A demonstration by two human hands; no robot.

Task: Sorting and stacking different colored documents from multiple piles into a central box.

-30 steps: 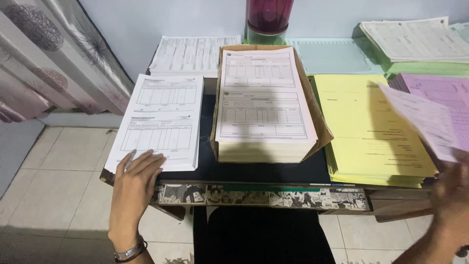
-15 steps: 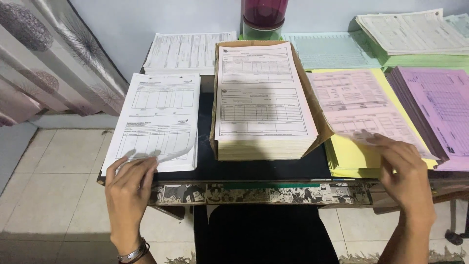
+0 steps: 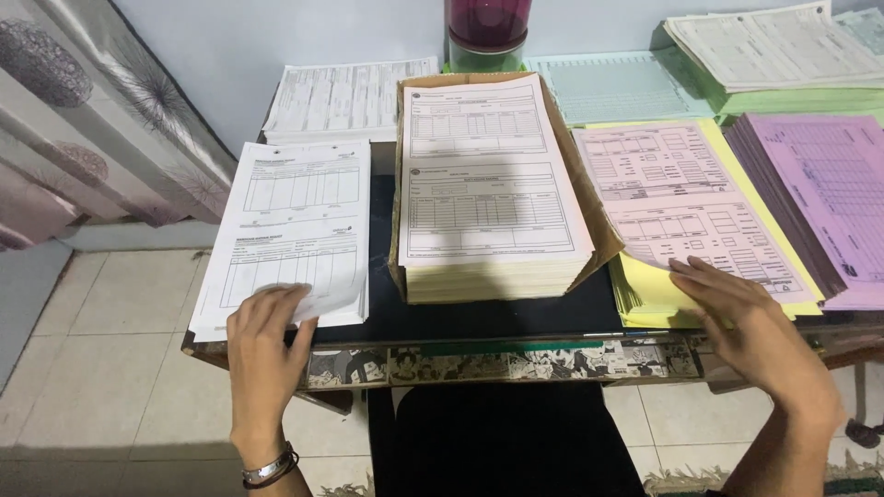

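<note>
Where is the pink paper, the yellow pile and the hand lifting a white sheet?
pink paper (image 3: 686, 198), head view, middle of the sheet.
yellow pile (image 3: 649, 281), head view, bare front corner.
left hand (image 3: 265, 336), head view, back of hand.
</note>
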